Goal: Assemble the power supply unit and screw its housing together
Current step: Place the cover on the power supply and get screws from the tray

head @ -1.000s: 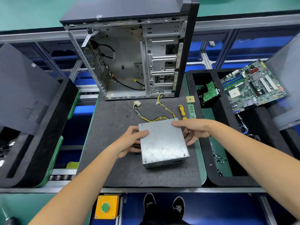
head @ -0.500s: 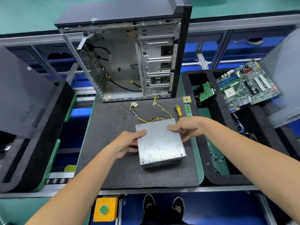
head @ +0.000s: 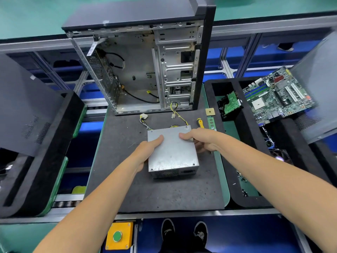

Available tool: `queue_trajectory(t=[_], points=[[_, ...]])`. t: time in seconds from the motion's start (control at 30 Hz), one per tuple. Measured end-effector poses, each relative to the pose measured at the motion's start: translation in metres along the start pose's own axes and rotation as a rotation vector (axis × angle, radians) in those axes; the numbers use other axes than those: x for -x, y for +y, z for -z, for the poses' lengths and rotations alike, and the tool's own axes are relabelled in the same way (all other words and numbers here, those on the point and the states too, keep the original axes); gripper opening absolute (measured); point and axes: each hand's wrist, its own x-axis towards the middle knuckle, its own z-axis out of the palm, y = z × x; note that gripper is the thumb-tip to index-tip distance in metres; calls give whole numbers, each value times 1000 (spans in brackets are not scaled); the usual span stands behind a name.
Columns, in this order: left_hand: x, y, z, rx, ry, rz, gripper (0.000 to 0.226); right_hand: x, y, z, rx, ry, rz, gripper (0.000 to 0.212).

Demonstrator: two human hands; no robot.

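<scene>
The metal box [head: 172,152] on the mat [head: 127,179] is gripped by the left hand [head: 147,149] and right hand [head: 202,140]; a screwdriver [head: 200,123] lies just beyond the right hand, the open computer case [head: 145,70] farther off; no writing is readable

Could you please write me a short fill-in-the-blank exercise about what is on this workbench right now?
1. Both hands grip the grey metal ____ on the black mat.
2. The screwdriver beyond the right hand has a ____ handle.
3. The computer case behind the left hand stands with its side ____.

Missing words: power supply unit; yellow; open
</scene>
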Motion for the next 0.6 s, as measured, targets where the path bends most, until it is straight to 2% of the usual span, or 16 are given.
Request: queue_trajectory(t=[0.23,0.43,0.53,0.57,0.6], points=[[-1,2,-3,27,2,-6,53,1,7,0,-30,-17,26,32],[2,4,-8,46,86,49,69,5,9,2,-62,-76,-13,39],[2,2,-14,90,167,20,74,7,7,-3,-81,-62,-27,41],[2,1,-16,74,185,4,72,7,7,-4,-84,-47,-29,42],[2,2,-16,-45,219,-16,70,6,9,-4,-72,-29,-29,44]])
